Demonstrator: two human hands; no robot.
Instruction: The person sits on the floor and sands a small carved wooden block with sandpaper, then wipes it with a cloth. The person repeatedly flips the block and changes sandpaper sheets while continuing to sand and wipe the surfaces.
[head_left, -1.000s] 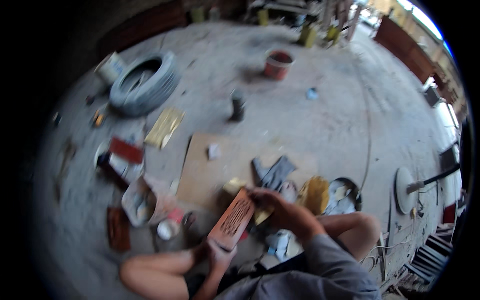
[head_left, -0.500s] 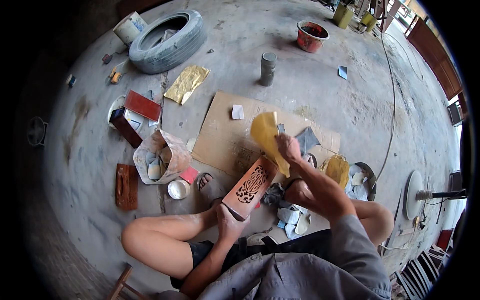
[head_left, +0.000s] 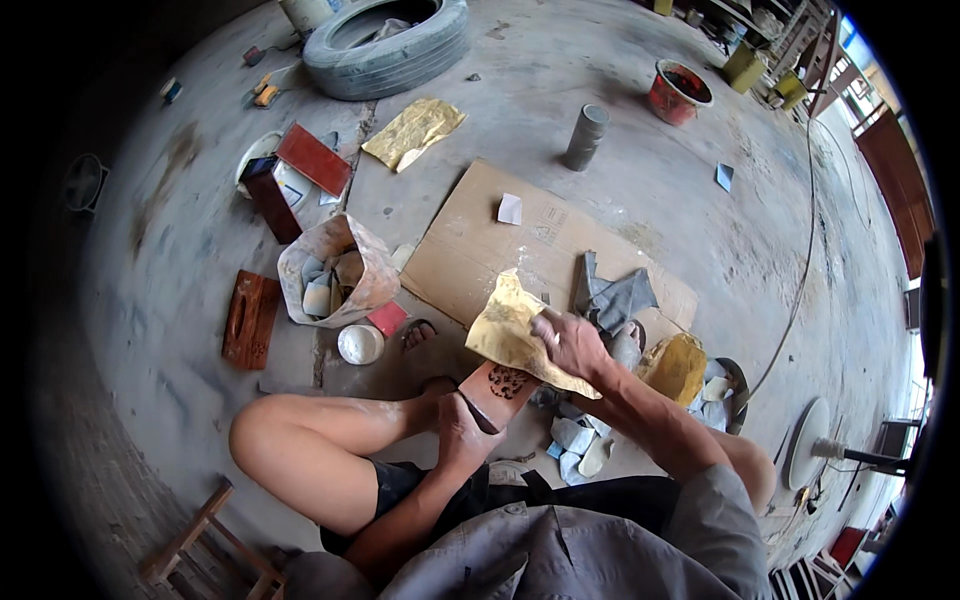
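Note:
My left hand [head_left: 466, 432] grips the near end of a reddish-brown wooden block [head_left: 488, 396] with a dark pierced carving, held tilted between my legs. A creased yellow sheet [head_left: 507, 322], which looks like sandpaper or cloth, lies over the block's far part and hides much of the carving. My right hand [head_left: 572, 346] is closed on this sheet, its fingers bunched at the sheet's right side, above the block. Beyond the hands lies a flat cardboard piece [head_left: 455, 235] with a grey cloth [head_left: 615, 295] on its right side.
Left of my feet stand a bucket [head_left: 370, 265] of sheet scraps, a white tub [head_left: 360, 345] and a carved wood piece [head_left: 252, 318]. More scraps [head_left: 572, 436] lie near my right leg. A grey cylinder [head_left: 587, 138], tyre [head_left: 390, 60] and red basin [head_left: 680, 95] stand farther off.
My right hand has brought the yellow sheet down and toward me, from beyond the block onto its far part. The view has shifted; my left hand keeps its hold.

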